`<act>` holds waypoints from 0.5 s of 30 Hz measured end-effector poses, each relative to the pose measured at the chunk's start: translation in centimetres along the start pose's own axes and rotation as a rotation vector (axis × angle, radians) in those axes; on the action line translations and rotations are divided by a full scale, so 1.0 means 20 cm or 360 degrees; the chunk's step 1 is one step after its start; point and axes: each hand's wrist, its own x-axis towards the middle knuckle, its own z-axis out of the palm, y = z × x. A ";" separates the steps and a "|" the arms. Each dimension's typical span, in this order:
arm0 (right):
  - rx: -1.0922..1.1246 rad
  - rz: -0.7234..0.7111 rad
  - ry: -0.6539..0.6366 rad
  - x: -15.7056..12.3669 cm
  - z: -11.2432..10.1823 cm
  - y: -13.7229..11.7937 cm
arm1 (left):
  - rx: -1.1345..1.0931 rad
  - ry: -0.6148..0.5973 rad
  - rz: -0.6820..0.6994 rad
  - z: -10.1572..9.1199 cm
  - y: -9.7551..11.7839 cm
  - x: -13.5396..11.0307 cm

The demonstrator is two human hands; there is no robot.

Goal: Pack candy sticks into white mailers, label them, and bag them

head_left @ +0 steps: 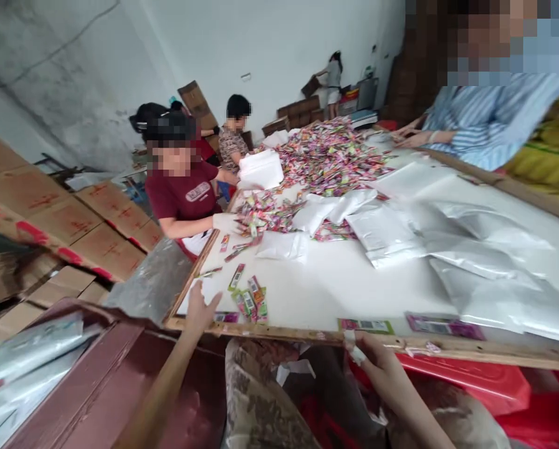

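My left hand (200,308) reaches onto the near left corner of the white table (335,280), fingers spread flat, just left of a small cluster of colourful sachets (250,301). My right hand (370,350) rests at the table's wooden front rim (447,347), fingers curled, one finger wrapped in white tape; what it holds, if anything, is hidden. A green-and-pink sachet (366,325) lies right above it, another purple one (442,326) further right.
A big heap of sachets (330,156) fills the far end. Silver foil bags (470,249) cover the right half. Co-workers stand along the left side (181,193) and sit at the right (489,118). Cardboard boxes (73,231) stack on the left; a red bin (485,383) sits below the rim.
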 end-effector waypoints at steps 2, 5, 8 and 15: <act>-0.0067 0.0001 -0.0064 0.00 -0.05 0.02 | 0.0113 -0.0168 0.0264 0.22 0.12 0.10; -0.0360 -0.0065 0.0157 0.05 -0.24 0.03 | 0.0282 -0.0333 0.0685 0.48 0.29 0.21; -0.0922 -0.0200 0.0598 0.15 -0.54 -0.02 | 0.0397 -0.0425 0.0964 0.68 0.44 0.32; -0.2232 -0.0232 0.1049 0.64 -1.02 -0.16 | 0.0747 -0.0327 0.1227 1.01 0.66 0.46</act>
